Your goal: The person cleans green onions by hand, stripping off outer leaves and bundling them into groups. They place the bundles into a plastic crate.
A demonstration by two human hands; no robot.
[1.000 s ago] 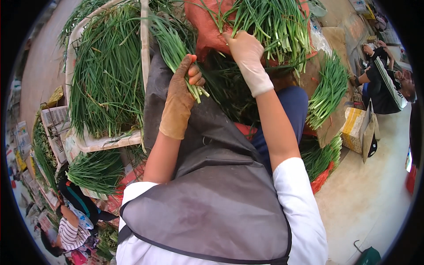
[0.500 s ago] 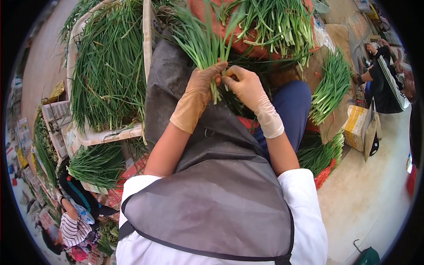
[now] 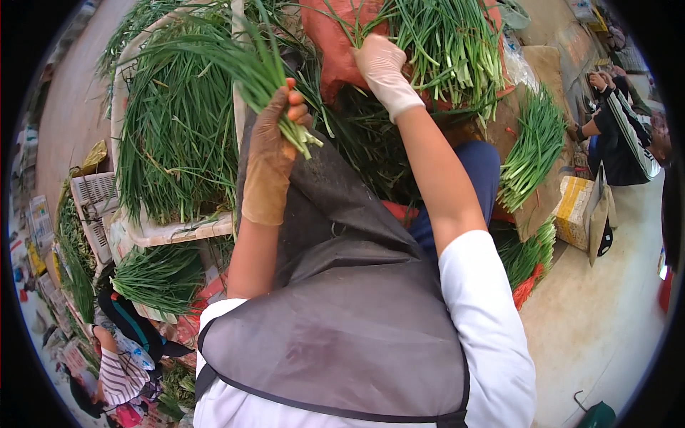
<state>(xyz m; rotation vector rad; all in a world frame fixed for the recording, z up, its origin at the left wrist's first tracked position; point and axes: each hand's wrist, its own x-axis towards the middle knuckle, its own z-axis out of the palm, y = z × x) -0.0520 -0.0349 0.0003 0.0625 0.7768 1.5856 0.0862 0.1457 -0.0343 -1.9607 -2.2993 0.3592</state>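
A bunch of chives [image 3: 251, 71] is gripped in my left hand [image 3: 277, 128], which wears a brown-stained glove with bare fingertips showing. Its pale cut ends poke out below the fingers and the leaves fan up to the left. My right hand [image 3: 382, 68], in a pale glove, is stretched forward over a red sack [image 3: 332, 53]. Its fingers are closed around a few chive stalks [image 3: 357, 27] that spread out above them. Just to its right lies a heap of loose chives [image 3: 453, 50] with whitish ends. A dark apron [image 3: 342, 321] covers my lap.
At the left, a white crate [image 3: 182, 232] is piled with long chives [image 3: 178, 128]. One tidy bunch [image 3: 535, 146] rests on brown cardboard at the right, another [image 3: 157, 274] below the crate. A carton [image 3: 573, 203] stands on the floor. Other people [image 3: 619, 132] are at both sides.
My hands have moved apart. The left has drawn back leftward with the chive bunch, now tilted left. The right has reached forward to stalks at the red sack.
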